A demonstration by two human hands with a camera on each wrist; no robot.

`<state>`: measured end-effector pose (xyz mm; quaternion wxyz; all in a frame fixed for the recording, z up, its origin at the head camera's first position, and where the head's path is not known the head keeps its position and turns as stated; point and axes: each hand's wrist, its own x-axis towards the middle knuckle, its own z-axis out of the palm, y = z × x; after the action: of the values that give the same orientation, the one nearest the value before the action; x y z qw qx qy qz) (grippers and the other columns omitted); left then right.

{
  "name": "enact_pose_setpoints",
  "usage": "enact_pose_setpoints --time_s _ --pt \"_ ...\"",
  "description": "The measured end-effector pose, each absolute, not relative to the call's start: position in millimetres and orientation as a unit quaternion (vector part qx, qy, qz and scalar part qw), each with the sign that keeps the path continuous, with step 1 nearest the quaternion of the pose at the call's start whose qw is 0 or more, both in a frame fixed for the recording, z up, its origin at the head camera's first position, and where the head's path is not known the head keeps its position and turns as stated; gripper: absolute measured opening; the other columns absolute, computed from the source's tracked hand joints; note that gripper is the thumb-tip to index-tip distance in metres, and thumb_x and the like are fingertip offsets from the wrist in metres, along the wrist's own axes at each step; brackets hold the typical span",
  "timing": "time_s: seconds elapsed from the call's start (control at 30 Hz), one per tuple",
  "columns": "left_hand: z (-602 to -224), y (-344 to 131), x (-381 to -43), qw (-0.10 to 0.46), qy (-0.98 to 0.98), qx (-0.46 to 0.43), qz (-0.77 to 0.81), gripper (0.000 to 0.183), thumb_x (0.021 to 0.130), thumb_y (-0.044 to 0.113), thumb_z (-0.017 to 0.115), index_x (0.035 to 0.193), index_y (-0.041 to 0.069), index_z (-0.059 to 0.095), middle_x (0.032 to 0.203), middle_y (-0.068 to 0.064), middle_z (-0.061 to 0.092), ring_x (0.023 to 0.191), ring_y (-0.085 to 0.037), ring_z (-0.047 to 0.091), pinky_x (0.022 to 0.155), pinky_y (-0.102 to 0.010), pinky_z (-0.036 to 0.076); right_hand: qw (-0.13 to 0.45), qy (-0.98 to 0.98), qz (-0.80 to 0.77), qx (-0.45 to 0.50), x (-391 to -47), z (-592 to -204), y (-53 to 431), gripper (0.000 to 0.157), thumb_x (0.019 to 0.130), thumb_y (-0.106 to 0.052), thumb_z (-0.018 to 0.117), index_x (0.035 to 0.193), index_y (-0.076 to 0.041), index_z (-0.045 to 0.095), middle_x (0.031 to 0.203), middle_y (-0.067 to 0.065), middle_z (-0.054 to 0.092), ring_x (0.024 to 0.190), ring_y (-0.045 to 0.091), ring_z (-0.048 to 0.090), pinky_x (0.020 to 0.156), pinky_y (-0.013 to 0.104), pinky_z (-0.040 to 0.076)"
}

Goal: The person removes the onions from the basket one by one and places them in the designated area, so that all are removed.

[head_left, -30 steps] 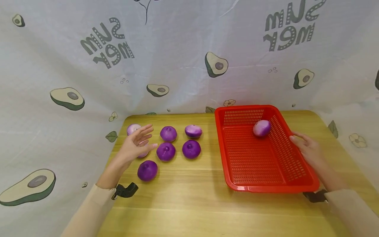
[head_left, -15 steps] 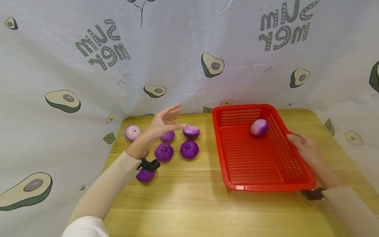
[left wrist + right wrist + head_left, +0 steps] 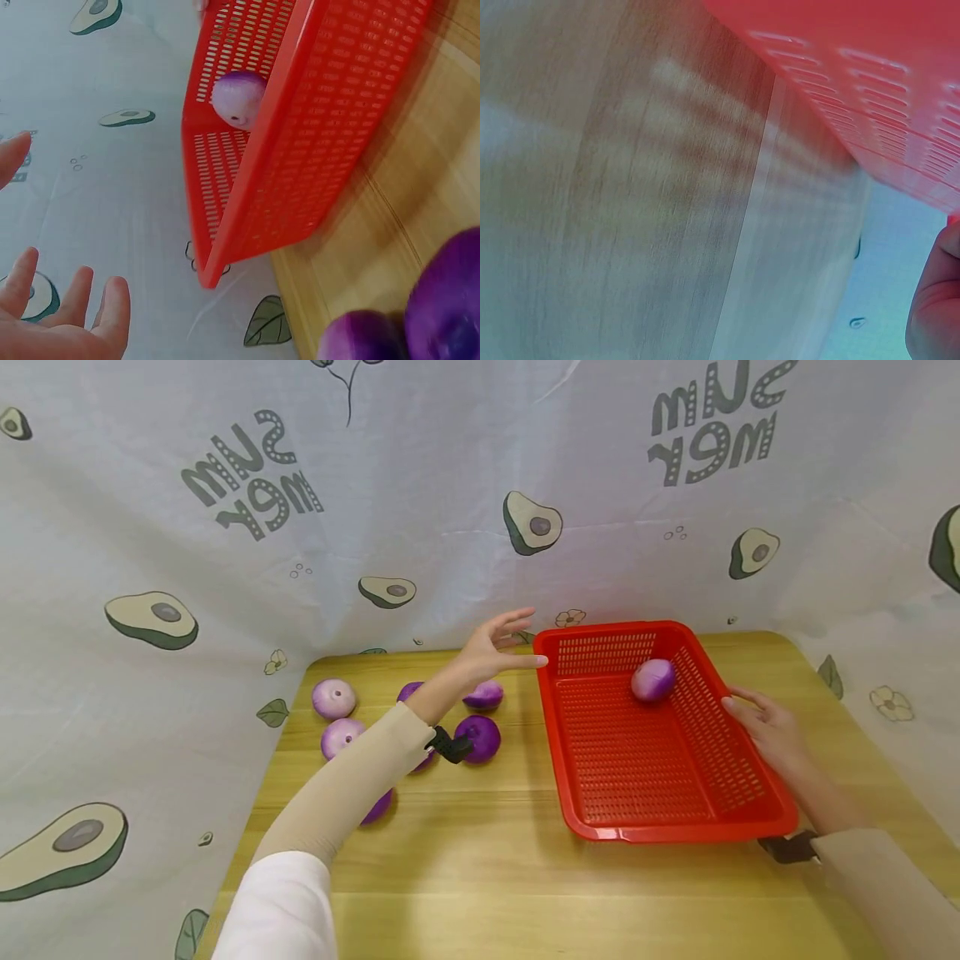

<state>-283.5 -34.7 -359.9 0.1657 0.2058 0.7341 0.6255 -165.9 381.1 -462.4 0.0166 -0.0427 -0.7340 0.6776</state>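
Note:
A red plastic basket (image 3: 553, 735) with slotted walls is on the right half of the table. Inside, against its far right wall, lies one purple-and-white onion (image 3: 653, 680). My right hand (image 3: 768, 735) grips the basket's right rim, thumb over the edge. My left hand (image 3: 491, 652) is at the basket's far left corner with fingers spread and nothing in them; the left wrist view has the same hand (image 3: 67, 322) beside the basket. Below its forearm sits a dark purple onion (image 3: 482, 739), and a paler purple onion (image 3: 486, 695) lies close under the wrist.
Two pale onions, one at the back (image 3: 333, 699) and one nearer (image 3: 341, 737), are at the table's left. The left sleeve partly covers several darker onions. Behind the wooden table (image 3: 480, 877) hangs a white cloth (image 3: 450, 485) printed with avocados.
My left hand has swept rightward from above the onions to the basket's left corner, fingers spread throughout. My right hand stays on the basket rim. The head view has shifted slightly.

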Motion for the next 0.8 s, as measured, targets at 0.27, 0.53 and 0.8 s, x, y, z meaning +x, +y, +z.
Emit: enact_pose_setpoints --time_s 0.27,0.53,0.8 --pt "-371.0 1.3 -295.1 0.187 0.729 0.199 0.627 0.074 0.084 0.01 0.081 0.149 0.023 0.048 0.15 -0.004 0.047 0.139 -0.033 0.04 0.106 -0.04 0.044 0.015 -0.758 0.651 -0.044 -166.3 -460.9 379.8 0.028 0.104 -0.016 0.055 0.116 -0.041 0.058 0.087 -0.016 0.072 0.069 0.007 0.069 0.056 0.024 0.057" --pt "-370.9 37.1 -300.3 0.191 0.732 0.185 0.627 0.073 0.083 0.013 0.083 0.147 0.022 0.05 0.147 -0.003 0.049 0.135 -0.032 0.045 0.104 -0.04 0.046 0.016 -0.744 0.666 -0.041 -167.3 -461.9 380.9 0.029 0.104 -0.014 0.055 0.114 -0.04 0.06 0.085 -0.013 0.073 0.067 0.009 0.07 0.054 0.025 0.056" --pt "-386.2 78.6 -302.8 0.177 0.741 0.152 0.63 0.07 0.078 0.014 0.087 0.141 0.024 0.057 0.142 -0.002 0.054 0.133 -0.025 0.048 0.097 -0.036 0.05 0.02 -0.719 0.694 -0.034 -166.6 -463.9 380.4 0.03 0.104 -0.011 0.054 0.114 -0.037 0.063 0.085 -0.009 0.074 0.066 0.01 0.07 0.053 0.026 0.057"
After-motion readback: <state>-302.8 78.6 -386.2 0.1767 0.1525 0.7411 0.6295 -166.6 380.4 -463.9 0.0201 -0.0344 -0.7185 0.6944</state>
